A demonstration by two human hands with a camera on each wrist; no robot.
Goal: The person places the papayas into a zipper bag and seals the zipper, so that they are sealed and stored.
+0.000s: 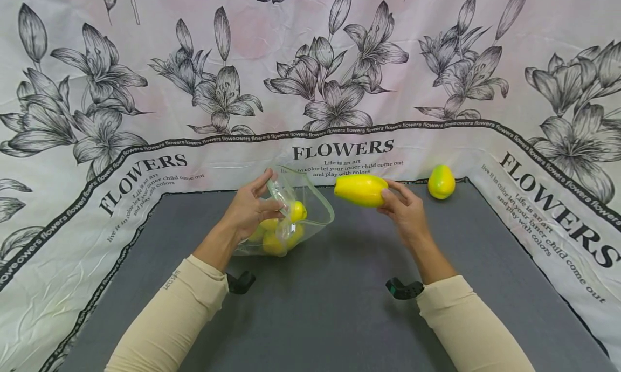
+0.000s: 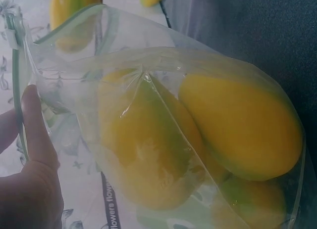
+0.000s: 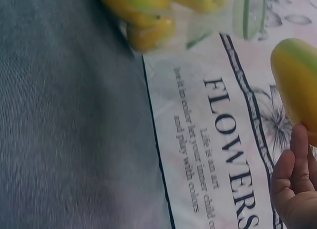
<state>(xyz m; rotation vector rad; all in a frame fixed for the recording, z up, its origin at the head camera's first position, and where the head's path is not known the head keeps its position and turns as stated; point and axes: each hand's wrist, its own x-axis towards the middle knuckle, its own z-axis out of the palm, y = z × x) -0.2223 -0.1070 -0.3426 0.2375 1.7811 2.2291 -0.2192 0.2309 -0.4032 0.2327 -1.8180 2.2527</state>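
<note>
My left hand (image 1: 249,207) grips the rim of a clear zip bag (image 1: 317,224) between thumb and fingers, and the bag's mouth gapes toward the right. Inside it lie several yellow fruits (image 2: 242,125) with green streaks, seen through the plastic. To the right of the bag mouth, my right hand (image 1: 405,207) pinches one end of a long yellow papaya-like fruit (image 1: 360,191). That fruit is held level above the table, apart from the bag. In the right wrist view its green-tinged side (image 3: 297,75) shows above my fingertips (image 3: 298,140).
Another yellow-green fruit (image 1: 441,182) stands at the back right of the grey table (image 1: 320,318). Behind and along the sides hangs a white cloth (image 1: 252,48) printed with lilies and lettering. Dark devices (image 1: 405,289) are worn at both wrists.
</note>
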